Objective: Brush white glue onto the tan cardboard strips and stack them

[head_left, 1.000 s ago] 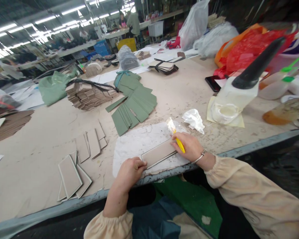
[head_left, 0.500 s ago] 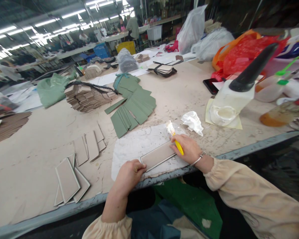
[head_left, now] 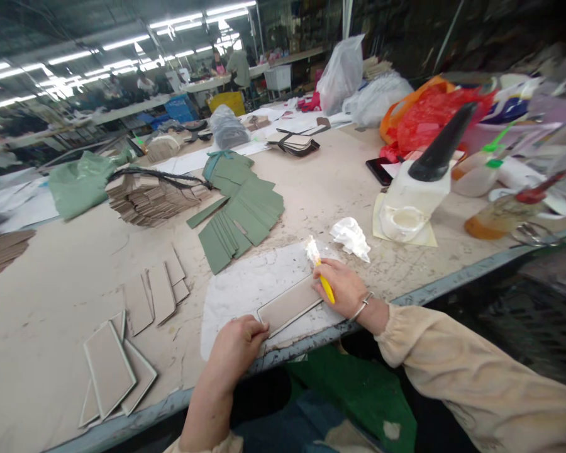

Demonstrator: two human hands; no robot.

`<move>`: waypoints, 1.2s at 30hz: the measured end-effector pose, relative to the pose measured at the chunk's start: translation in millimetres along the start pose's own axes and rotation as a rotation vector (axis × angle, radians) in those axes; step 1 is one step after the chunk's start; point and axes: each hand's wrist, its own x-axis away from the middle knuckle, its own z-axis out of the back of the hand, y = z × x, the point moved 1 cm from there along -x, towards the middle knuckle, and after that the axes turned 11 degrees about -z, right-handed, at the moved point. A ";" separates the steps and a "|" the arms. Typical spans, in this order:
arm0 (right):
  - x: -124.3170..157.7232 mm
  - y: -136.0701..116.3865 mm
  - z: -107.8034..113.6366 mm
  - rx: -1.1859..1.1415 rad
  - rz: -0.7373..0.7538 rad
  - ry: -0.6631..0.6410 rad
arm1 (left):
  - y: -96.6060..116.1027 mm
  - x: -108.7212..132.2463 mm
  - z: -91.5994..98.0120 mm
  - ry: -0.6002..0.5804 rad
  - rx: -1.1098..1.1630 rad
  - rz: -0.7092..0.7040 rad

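Observation:
A tan rectangular card piece (head_left: 288,306) lies on a white glue-stained mat (head_left: 249,283) near the table's front edge. My left hand (head_left: 236,346) is closed, its fingers pressing on the card's left end. My right hand (head_left: 340,288) rests at the card's right end, gripping a yellow-handled brush (head_left: 321,272) whose white bristles point away from me. A crumpled white tissue (head_left: 351,237) lies just beyond the brush.
Green cut pieces (head_left: 238,211) fan out behind the mat, beside a bundled tan stack (head_left: 146,195). Loose tan pieces (head_left: 155,292) and edged pieces (head_left: 110,371) lie at left. A white glue jug with a black spout (head_left: 417,195), bottles (head_left: 504,214), a phone (head_left: 380,170) and red bags (head_left: 429,116) crowd the right.
The view has shifted, so everything sits a little further left in the frame. Both hands stay on the ends of the card.

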 end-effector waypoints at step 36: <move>41.1 -25.3 -7.0 0.217 0.005 -0.027 | -11.5 -11.0 -1.4 0.406 0.129 0.161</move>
